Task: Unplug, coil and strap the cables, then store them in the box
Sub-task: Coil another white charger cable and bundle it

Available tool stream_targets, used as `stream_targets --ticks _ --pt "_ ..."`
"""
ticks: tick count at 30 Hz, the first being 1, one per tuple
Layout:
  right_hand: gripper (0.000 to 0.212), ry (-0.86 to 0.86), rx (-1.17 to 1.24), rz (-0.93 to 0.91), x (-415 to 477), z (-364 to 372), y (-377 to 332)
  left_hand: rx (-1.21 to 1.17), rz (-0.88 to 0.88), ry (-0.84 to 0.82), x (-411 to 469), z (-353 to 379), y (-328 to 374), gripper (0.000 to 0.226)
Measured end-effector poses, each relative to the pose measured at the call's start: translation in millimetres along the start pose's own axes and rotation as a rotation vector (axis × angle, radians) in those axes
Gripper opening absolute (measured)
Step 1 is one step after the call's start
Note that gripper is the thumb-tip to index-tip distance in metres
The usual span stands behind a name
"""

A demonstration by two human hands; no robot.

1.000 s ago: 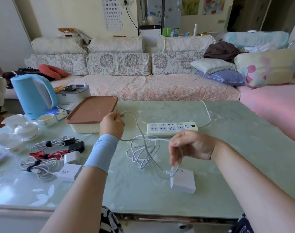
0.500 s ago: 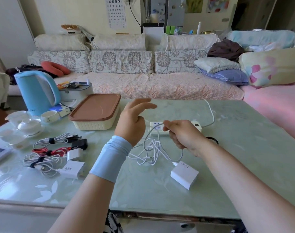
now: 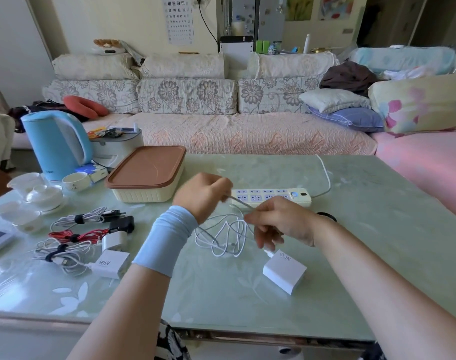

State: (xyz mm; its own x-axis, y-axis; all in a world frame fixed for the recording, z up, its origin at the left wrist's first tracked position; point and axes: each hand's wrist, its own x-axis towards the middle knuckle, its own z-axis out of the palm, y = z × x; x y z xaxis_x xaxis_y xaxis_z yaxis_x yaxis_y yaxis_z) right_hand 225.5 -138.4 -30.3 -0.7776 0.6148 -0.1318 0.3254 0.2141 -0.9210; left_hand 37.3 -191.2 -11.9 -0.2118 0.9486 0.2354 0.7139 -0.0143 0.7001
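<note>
Step in hand: coiling is judged to be under way; the white cable [image 3: 225, 240] is gathered in loose loops and not yet strapped.
Left grip: the left hand [image 3: 203, 197], just above the centre of the frame, is closed, and a strand of the cable is pinched at its fingertips; which fingers cannot be told through the blur.
Right grip: the right hand [image 3: 284, 224], just right of centre, is curled round the same strand.
Cable position: a short taut stretch is held between the two hands, slanting from upper left to lower right; the slack loops hang below it, between the wrists, down to the desk [image 3: 221, 302].
Charger: a white charger [image 3: 284, 272] lies on the desk just below the right hand, with the cable's end plugged into it.
Power strip: the power strip [image 3: 271, 197] lies behind the hands; no plug is seen in its visible sockets.
Deciding relation: the loops lie below and between both grips, and the remaining length toward the charger lies nearer the right hand.
Box: the box [image 3: 143, 194], lid on, stands to the upper left of the left hand, the nearer one.
Already strapped: three bundles [image 3: 65, 236] lie at the left of the frame.
Possible strap: a black loop [image 3: 328, 216] lies just beyond the right wrist; what it is cannot be told.
</note>
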Motion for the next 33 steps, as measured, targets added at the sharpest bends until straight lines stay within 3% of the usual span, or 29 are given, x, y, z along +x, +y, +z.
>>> stream_targets --ticks 3,8,10,13,16,21,24,28,30,33 --pt "0.032 -0.150 -0.002 0.049 -2 1 -3 0.401 0.021 0.306 -1 -7 -8 0.061" --pt "0.024 -0.201 -0.193 0.049 -4 -4 9 0.404 0.157 0.791 2 -19 -25 0.052" --pt "0.024 -0.181 -0.146 -0.006 -4 -7 14 0.388 0.194 0.869 4 -26 -37 0.051" --pt "0.023 -0.146 0.016 -0.076 -1 -8 14 0.391 0.172 0.894 9 -21 -55 0.052" --pt "0.020 -0.106 0.169 -0.024 2 -9 12 0.397 0.182 0.914 16 -16 -63 0.050" --pt "0.022 -0.156 -0.006 0.215 -8 -27 15 0.341 0.056 0.957 21 -17 -80 0.047" --pt "0.023 -0.152 0.006 0.167 -10 -32 20 0.377 -0.020 0.962 25 -12 -87 0.045" --pt "0.026 -0.011 0.031 0.045 -3 -27 23 0.547 -0.284 0.711 25 -2 -86 0.028" --pt "0.027 0.038 0.058 0.021 1 -21 22 0.528 -0.190 0.659 23 5 -77 0.019" --pt "0.028 0.129 0.084 0.014 6 -11 16 0.162 0.217 0.620 19 16 -46 0.056"
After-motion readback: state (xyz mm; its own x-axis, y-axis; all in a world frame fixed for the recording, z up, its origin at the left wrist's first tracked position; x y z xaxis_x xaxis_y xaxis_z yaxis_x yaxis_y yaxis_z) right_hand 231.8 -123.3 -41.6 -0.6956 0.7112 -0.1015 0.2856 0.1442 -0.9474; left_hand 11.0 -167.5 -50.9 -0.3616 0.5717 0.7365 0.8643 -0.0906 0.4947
